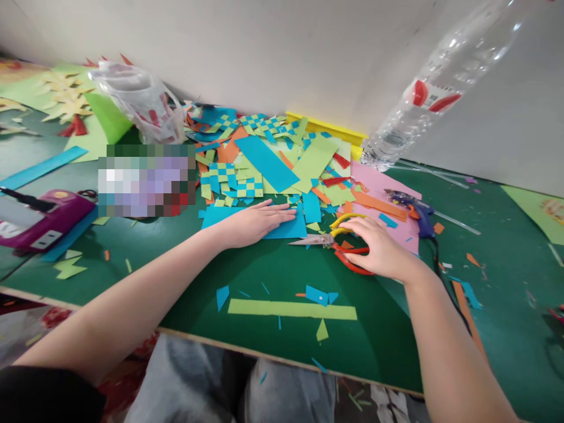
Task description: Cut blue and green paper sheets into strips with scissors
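Note:
My left hand [259,223] lies flat, fingers stretched out to the right, on a sheet of blue paper [288,231]. In my right hand [376,244] is a pair of scissors [324,239] with one yellow and one red handle. Their blades point left, close to the lower right edge of the blue sheet. Nearer to me lies a long light green paper strip [291,309], with small blue and green scraps around it. Beyond my left hand is a heap of blue and green paper, including woven checkered pieces [247,187].
A large clear plastic bottle [436,88] leans at the back right. A blue glue gun [425,220] rests on pink paper [379,182]. At the left are a purple power strip [53,217], a plastic bag [143,103] and a blurred-out object. The green table's front edge [264,352] is by my legs.

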`<state>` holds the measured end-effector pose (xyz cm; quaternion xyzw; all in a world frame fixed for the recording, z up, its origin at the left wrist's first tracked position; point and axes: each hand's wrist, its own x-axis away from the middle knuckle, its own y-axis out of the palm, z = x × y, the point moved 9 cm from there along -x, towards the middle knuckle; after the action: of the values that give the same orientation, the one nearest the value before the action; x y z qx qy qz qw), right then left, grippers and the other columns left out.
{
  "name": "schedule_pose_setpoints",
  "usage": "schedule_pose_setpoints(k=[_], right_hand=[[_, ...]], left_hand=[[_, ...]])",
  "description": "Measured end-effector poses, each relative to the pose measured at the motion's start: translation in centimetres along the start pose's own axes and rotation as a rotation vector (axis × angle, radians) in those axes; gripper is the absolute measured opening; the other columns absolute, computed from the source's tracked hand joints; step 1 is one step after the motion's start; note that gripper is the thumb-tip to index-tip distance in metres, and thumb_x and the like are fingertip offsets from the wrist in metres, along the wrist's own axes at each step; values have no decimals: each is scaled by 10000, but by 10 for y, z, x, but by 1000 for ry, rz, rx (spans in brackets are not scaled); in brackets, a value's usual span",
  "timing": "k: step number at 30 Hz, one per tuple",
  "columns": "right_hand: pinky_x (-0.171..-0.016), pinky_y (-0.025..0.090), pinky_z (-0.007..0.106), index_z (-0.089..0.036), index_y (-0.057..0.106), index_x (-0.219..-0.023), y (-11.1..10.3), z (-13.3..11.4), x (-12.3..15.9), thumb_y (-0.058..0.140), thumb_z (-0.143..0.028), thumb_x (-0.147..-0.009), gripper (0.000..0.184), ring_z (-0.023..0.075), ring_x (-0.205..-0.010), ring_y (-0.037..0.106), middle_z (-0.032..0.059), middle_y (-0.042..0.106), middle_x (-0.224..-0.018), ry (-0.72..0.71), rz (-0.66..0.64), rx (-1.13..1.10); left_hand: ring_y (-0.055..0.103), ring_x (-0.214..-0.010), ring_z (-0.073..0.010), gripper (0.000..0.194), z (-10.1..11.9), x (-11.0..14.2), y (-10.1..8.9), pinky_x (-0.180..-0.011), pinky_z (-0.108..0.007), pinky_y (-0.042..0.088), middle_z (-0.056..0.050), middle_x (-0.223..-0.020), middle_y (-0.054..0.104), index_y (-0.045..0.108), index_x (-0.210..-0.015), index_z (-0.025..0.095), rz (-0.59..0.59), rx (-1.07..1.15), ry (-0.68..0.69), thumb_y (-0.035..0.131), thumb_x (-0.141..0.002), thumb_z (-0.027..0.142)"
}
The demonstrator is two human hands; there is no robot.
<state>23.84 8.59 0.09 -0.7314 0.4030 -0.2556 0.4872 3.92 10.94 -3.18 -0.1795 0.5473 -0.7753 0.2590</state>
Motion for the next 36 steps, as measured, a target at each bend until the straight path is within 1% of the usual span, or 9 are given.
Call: schedule_pose_setpoints(k=[4,8,13,16,21,27,30,33,36], right_hand=[[-1057,396,539,-310,582,-1150,-2,-2,0,640,-305,-758,397,298,-1274,466,55,600,-1240,-11,-8,-17],[-1038,406,547,-306,592,-1131,-4,-3,1,641,-339,-754,382,306,-1259,478,58,606,-1225,-12,7,-13],[-1032,395,549,-286,581,-1116,-6,1,4,647,-363,-746,384,306,-1247,486,71,594,-1241,13,16,30],[-1034,384,555,-286,579,-1111,-6,2,4,647,-384,-751,380,308,-1248,483,74,589,-1241,17,17,34],[-1043,375,551,-287,569,-1132,-3,-1,3,658,-388,-747,408,306,-1251,483,68,598,-1234,1,2,40],[-1043,392,534,-282,576,-1120,0,-2,2,666,-372,-739,401,298,-1232,504,68,599,-1232,-10,-6,18],[-1046,398,526,-283,573,-1120,1,1,2,674,-350,-725,413,292,-1231,509,62,597,-1237,7,-11,16],[-1043,407,523,-284,572,-1117,1,4,3,676,-340,-715,419,290,-1233,510,59,590,-1252,33,-11,8],[-1026,425,531,-286,568,-1126,1,6,4,675,-344,-709,434,303,-1236,510,64,574,-1277,66,-9,1]], left_hand=[[207,-1448,-106,463,1,0,-1,-1206,-355,98,36,-1526,347,350,-1457,256,4,7,0,198,-1020,258],[203,-1450,-109,464,2,0,-1,-1209,-367,98,34,-1528,344,349,-1457,254,13,9,-6,204,-1016,258],[186,-1456,-123,468,5,-1,0,-1213,-402,80,6,-1540,321,328,-1465,226,39,2,-45,211,-1013,243],[199,-1453,-132,471,8,-1,0,-1211,-415,100,-10,-1539,326,312,-1471,217,63,7,-84,223,-1009,230],[220,-1449,-155,454,15,-3,-1,-1206,-442,122,-33,-1530,347,344,-1451,214,92,47,-117,235,-1012,243],[266,-1431,-139,428,20,-2,-12,-1206,-411,175,-42,-1512,382,408,-1401,198,153,125,-29,243,-1006,227],[283,-1424,-131,414,18,0,-17,-1214,-395,151,-23,-1487,423,470,-1359,202,165,69,28,252,-1009,232],[261,-1434,-130,433,12,1,-15,-1216,-395,131,0,-1487,421,450,-1390,220,137,18,53,236,-1015,246],[242,-1440,-125,446,5,0,-8,-1214,-388,125,16,-1495,406,433,-1408,226,84,8,49,224,-1014,234]])
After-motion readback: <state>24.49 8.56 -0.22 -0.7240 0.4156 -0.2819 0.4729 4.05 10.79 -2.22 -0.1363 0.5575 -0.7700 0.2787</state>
